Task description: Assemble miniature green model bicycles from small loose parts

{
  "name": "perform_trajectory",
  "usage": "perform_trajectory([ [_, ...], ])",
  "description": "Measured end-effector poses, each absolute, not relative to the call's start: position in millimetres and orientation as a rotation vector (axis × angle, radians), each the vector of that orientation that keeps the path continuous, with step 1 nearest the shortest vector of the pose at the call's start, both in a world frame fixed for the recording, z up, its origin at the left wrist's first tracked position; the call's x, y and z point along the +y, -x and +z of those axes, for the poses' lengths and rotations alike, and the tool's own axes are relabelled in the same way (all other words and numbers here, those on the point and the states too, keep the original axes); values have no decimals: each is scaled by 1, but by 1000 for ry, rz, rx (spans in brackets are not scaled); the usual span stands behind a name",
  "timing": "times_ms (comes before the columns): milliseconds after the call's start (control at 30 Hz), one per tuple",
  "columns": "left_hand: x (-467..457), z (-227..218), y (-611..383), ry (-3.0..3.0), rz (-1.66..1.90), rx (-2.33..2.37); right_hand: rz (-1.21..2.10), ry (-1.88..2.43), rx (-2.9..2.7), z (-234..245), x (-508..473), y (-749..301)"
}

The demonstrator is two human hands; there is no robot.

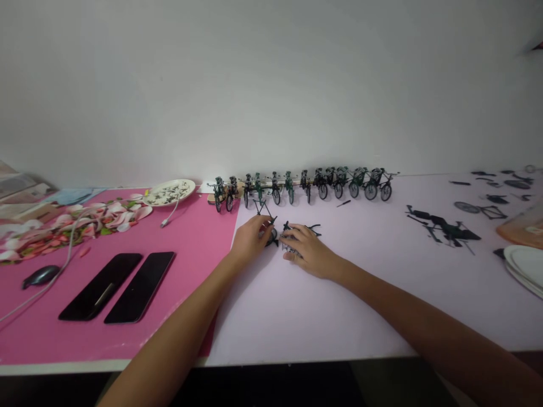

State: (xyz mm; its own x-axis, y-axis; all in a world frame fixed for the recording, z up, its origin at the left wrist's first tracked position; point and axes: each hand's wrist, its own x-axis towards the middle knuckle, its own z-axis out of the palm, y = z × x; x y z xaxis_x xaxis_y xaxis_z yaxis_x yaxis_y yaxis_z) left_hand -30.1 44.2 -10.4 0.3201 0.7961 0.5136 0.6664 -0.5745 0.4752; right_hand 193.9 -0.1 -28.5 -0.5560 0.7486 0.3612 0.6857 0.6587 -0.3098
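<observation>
My left hand (251, 239) and my right hand (306, 250) rest close together on the pale table (339, 294). Between them lies a small dark model bicycle in parts (278, 233), with a thin black frame piece sticking up behind the left fingers. The left fingers pinch a small wheel-like part of it. The right fingers curl down over another small part beside it; what is under them is mostly hidden. Behind the hands, a row of several finished green and black miniature bicycles (305, 183) stands along the wall.
A pink mat (186, 265) on the left carries two black phones (121, 286), a dark mouse (40, 276), a white cable, a plate (169, 192) and pink petals. Loose black bicycle parts (443, 227) lie to the right, with white plates (526, 265) at the right edge.
</observation>
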Motion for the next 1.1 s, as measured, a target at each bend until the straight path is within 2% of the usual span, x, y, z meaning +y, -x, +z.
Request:
perform_trajectory([
  [500,35,-12,23,-2770,997,1272,88,931,-1837,-16,1,-197],
  [1100,29,-15,17,-3236,918,1126,262,966,-1697,-22,-5,-192],
])
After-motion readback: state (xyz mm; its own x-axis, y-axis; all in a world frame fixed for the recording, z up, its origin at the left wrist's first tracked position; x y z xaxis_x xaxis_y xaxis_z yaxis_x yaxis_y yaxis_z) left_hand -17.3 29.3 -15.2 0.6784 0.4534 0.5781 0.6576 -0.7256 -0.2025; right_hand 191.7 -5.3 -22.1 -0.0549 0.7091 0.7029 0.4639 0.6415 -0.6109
